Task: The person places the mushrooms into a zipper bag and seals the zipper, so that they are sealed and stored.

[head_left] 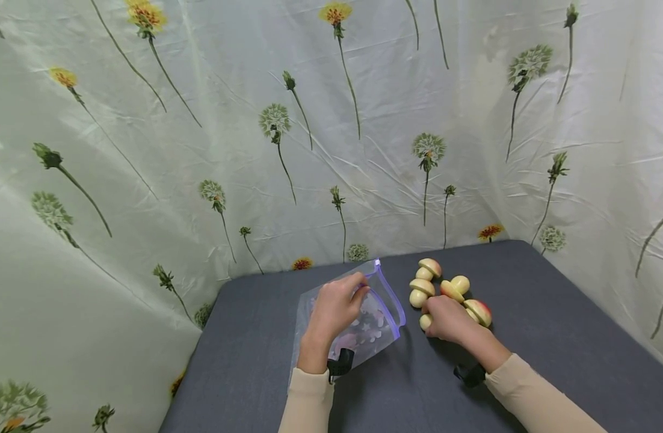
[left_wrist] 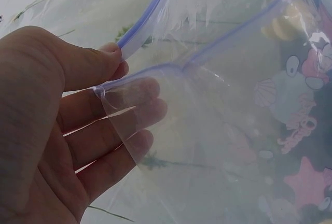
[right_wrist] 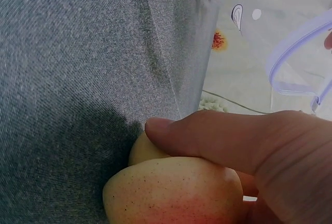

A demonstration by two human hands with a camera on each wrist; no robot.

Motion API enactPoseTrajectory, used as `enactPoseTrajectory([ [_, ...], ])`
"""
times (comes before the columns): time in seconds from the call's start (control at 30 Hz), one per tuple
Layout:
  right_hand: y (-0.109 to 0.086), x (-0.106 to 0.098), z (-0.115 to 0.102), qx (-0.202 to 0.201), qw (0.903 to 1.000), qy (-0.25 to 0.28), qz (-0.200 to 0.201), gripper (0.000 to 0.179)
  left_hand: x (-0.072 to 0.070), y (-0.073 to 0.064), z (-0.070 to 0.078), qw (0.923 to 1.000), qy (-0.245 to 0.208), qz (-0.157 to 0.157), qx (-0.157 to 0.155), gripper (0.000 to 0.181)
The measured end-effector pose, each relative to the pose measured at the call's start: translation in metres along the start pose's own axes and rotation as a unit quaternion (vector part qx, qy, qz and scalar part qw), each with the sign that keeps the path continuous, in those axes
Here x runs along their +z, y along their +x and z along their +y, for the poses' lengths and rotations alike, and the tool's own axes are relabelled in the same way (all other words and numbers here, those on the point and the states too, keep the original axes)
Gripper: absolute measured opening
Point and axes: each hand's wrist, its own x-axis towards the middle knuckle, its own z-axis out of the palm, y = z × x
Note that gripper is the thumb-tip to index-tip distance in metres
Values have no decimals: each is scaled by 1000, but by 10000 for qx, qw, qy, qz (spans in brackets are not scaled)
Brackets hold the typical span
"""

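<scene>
A clear zip bag [head_left: 372, 334] with a purple zip edge and printed sea shapes hangs tilted from my left hand [head_left: 337, 307]. Thumb and forefinger of that hand [left_wrist: 62, 94] pinch the rim near one corner; the other fingers show through the film. The bag's mouth gapes toward the right. On the table, my right hand [head_left: 450, 319] grips a toy mushroom [right_wrist: 174, 190], cream with a red-blushed, speckled cap. In the right wrist view the thumb lies along its stem [right_wrist: 145, 149]. The far fingers are mostly hidden.
Several similar mushrooms lie around the right hand: one [head_left: 430, 267] at the back, one [head_left: 422, 287] nearer the bag, one [head_left: 453, 291] behind the hand, one [head_left: 479, 313] to its right. A dark grey cloth [head_left: 245, 361] covers the table. Flowered sheeting [head_left: 288, 168] encloses the back and sides.
</scene>
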Motion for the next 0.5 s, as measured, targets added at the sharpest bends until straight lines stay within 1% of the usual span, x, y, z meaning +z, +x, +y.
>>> enactPoseTrajectory([
  [0.13, 1, -1, 0, 58, 9999, 30, -77, 26, -1, 0, 0, 10000, -9, 22, 0, 5],
  [0.3, 0, -4, -2, 379, 9989, 89, -263, 24, -1, 0, 0, 10000, -13, 16, 7, 5],
  [0.4, 0, -5, -3, 541, 9980, 135, -286, 24, -1, -1, 0, 10000, 15, 15, 28, 5],
  [0.5, -1, -6, -4, 583, 9978, 190, -240, 26, -2, -1, 0, 10000, 12, 21, 46, 4],
])
